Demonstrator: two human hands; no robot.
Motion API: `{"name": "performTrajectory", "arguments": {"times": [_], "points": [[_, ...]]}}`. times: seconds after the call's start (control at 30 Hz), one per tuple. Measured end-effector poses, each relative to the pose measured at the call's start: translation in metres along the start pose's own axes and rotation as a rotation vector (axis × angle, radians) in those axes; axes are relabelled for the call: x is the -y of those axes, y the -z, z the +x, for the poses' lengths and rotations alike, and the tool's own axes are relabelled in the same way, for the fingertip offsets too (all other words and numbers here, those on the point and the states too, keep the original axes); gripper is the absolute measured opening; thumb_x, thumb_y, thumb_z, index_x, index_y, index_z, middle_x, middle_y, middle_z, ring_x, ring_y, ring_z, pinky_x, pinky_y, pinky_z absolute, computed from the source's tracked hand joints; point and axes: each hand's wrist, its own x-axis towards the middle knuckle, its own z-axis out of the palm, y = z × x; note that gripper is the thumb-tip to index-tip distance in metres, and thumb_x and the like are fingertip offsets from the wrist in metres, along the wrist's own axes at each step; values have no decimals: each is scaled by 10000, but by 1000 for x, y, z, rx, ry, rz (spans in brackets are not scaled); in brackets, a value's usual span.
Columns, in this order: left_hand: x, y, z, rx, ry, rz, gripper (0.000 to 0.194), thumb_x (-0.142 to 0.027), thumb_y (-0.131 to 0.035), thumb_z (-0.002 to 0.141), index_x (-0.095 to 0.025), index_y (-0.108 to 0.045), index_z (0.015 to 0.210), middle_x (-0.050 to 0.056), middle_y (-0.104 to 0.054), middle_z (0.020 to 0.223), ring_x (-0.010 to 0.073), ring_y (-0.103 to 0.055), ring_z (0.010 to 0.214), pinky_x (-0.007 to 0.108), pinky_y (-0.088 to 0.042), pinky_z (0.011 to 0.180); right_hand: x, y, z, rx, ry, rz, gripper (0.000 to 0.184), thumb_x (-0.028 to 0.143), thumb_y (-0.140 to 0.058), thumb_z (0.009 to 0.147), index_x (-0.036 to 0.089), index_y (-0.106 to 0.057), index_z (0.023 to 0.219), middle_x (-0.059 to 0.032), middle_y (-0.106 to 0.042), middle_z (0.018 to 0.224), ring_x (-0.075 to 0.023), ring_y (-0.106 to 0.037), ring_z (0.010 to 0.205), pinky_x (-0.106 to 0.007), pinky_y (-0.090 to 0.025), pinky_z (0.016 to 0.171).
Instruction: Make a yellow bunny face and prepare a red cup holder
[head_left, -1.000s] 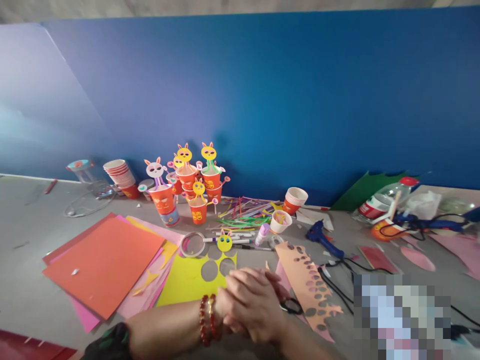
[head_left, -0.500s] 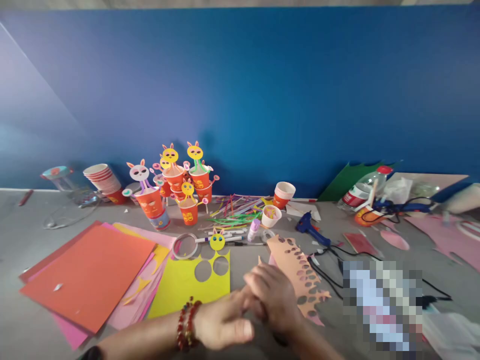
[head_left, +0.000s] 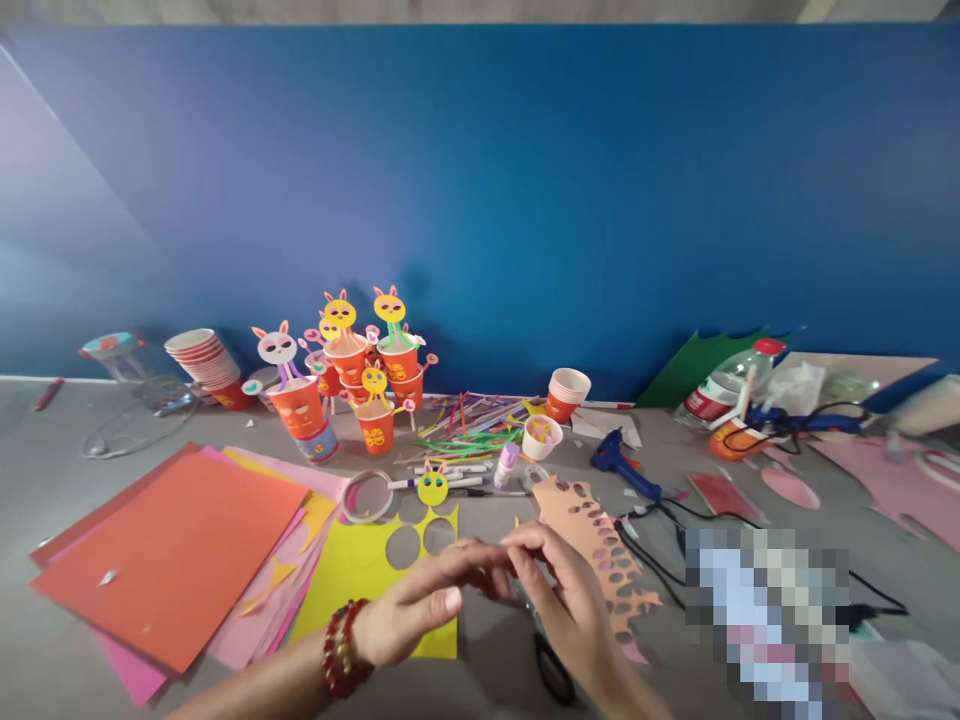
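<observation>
My left hand (head_left: 427, 595), with red beaded bracelets at its wrist, is open. Its fingers are stretched to the right and its thumb stands apart. At their tips it meets my right hand (head_left: 562, 580), whose thumb and forefinger are pinched together. Whether anything small is between them is hidden. Below the right palm, black-handled scissors (head_left: 553, 668) lie on the table, partly covered. Under and behind the left hand is a yellow sheet (head_left: 360, 570) with round holes. A yellow-green animal head cutout (head_left: 433, 486) with ears and blue eyes lies at its top edge.
Orange paper (head_left: 172, 550) tops a stack at left. Cup figures (head_left: 375, 430) stand behind, near pipe cleaners (head_left: 472, 430), tape (head_left: 367, 497) and a glue bottle (head_left: 506, 465). At right are peach paper (head_left: 574, 510), a blue glue gun (head_left: 626, 465) with black cable, and a bottle (head_left: 724, 385).
My hands have moved from being clasped together to touching only at the fingertips. The left hand has shifted left and straightened its fingers. The scissors' handle now shows below the right hand.
</observation>
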Motion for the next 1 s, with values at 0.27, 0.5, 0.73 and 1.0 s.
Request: {"name": "performTrajectory", "arguments": {"times": [0.27,0.5,0.73,1.0], "points": [[26,-24,-3,191,44,-455,831,-479,-648,896,-352,-168,1563,122,-698,1032,217,-695,859,352,-492,787,-13,-17,-2,-245,83,2,221,324,-522,996,222,-586,811,-9,-599,706,-163,-602,632,-233,-510,586],[35,-29,-1,135,148,-691,837,-429,-706,865,-336,-237,1551,172,-718,1152,214,-737,783,335,-499,745,-26,-23,-3,-334,59,-59,205,298,-518,995,225,-555,807,15,-551,662,-146,-554,576,-227,-480,533],[31,-25,-7,62,214,-922,764,-465,-622,904,-262,-267,1550,165,-752,1034,207,-737,790,320,-514,739,-37,4,5,-294,118,-188,254,310,-474,1008,218,-547,782,2,-543,655,-153,-526,566,-260,-439,539],[34,-17,-6,-1,154,-875,717,-425,-624,904,-221,-325,1523,136,-732,980,197,-711,769,315,-510,725,-26,-2,7,-124,-151,154,431,457,-460,1005,223,-470,643,47,-452,520,-118,-445,440,-230,-382,434]]}}
